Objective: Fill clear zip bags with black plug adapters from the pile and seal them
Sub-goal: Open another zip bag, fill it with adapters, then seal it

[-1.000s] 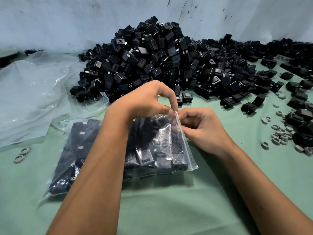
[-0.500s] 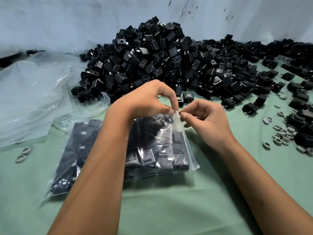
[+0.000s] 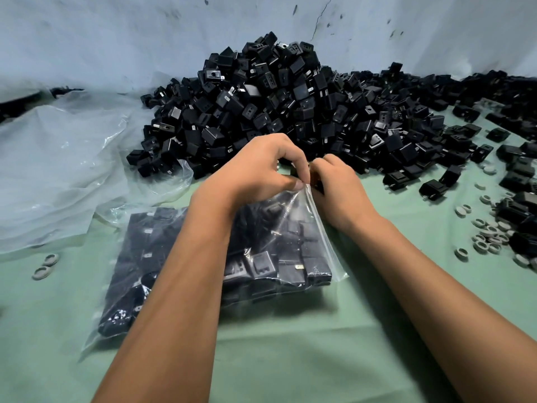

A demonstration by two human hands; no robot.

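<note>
Clear plastic zip bag (image 3: 293,242), stuffed full of small black plug adapters, lay on the green cloth table (image 3: 290,359), just in front of the big heap of loose black plug adapters (image 3: 290,112). Its open top edge was lifted up near the heap. The left hand (image 3: 261,170) pinched that top corner between thumb and finger. The right hand (image 3: 337,187) was right beside it with its fingers curled in at the same edge, and it looked like it pinched the strip too, though its fingertips were hidden.

Lots could go wrong from there. The bag looked very full, so the strip might not press all the way flat and could pop open again. A fat adapter near the top could sit in the way of the strip. If the fingers slid too fast, a gap could be left. A metal prong might poke through the thin plastic. A second packed bag (image 3: 139,271) lay just to the left
</note>
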